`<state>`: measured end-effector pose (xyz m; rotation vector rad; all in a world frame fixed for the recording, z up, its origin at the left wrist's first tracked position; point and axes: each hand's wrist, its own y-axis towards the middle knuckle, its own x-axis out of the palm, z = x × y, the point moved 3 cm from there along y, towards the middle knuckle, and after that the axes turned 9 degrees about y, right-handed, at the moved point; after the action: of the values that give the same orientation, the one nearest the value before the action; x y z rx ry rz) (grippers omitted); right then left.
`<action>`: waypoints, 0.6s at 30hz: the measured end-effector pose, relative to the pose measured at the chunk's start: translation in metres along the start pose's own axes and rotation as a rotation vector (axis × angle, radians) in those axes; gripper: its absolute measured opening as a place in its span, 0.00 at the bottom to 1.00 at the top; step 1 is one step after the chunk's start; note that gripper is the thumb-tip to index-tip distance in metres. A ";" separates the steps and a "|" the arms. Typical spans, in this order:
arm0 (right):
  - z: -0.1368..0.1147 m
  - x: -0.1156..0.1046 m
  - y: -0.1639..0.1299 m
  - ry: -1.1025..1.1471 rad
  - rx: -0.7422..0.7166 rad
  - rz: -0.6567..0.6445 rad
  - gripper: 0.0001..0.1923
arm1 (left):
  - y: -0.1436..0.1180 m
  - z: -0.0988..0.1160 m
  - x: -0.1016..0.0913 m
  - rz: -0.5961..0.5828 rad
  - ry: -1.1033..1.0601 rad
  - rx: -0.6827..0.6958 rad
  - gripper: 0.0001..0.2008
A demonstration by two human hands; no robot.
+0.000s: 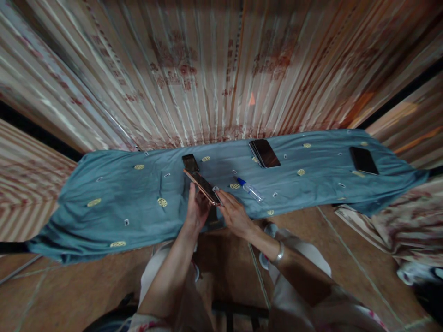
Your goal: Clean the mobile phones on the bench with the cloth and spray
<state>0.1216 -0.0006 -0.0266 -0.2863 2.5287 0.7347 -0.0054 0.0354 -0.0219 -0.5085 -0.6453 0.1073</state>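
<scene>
A smartphone (202, 185) with a dark screen and a pinkish-gold edge is held tilted above the blue-green cloth. Under its near long side, my left hand (196, 210) is closed around it, thumb along the edge. My right hand (234, 211) lies at the phone's near end, its fingers close together and bent over the screen. At those fingertips shows a small pale scrap (216, 188), too small to name for certain. Just beyond the held phone, a smaller dark phone (190, 163) lies on the cloth. To the right lies a clear spray bottle (252, 189) with a blue top.
A blue-green patterned cloth (104, 184) covers the long narrow table. Dark flat devices, one stacked pair (266, 153) and one single (363, 160), rest toward the right. Behind hangs a striped curtain (207, 69); black bars (41, 131) stand at both sides.
</scene>
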 end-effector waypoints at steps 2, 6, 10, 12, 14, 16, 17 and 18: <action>-0.001 -0.005 0.003 0.140 0.069 0.055 0.23 | 0.000 0.000 -0.001 -0.016 0.019 0.019 0.26; 0.007 -0.012 0.009 0.488 0.369 0.170 0.15 | -0.002 0.002 0.000 -0.039 0.031 0.056 0.24; 0.022 -0.011 0.012 1.066 0.640 0.295 0.15 | -0.003 0.002 0.002 -0.018 0.064 0.114 0.20; 0.028 -0.010 0.013 1.293 0.715 0.341 0.15 | -0.003 0.001 0.003 -0.011 0.096 0.158 0.18; 0.033 -0.009 0.013 1.405 0.756 0.362 0.15 | -0.001 0.000 0.003 -0.006 0.104 0.180 0.16; 0.035 -0.008 0.012 1.454 0.780 0.364 0.14 | 0.001 -0.002 0.003 -0.013 0.083 0.174 0.15; 0.035 -0.008 0.012 1.472 0.788 0.358 0.14 | 0.002 -0.003 0.004 -0.021 0.066 0.168 0.15; 0.034 -0.006 0.011 1.490 0.795 0.344 0.13 | 0.003 -0.003 0.005 -0.029 0.048 0.168 0.15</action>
<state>0.1370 0.0278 -0.0439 -0.0872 3.9954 -0.8275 0.0008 0.0381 -0.0228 -0.3384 -0.5908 0.1201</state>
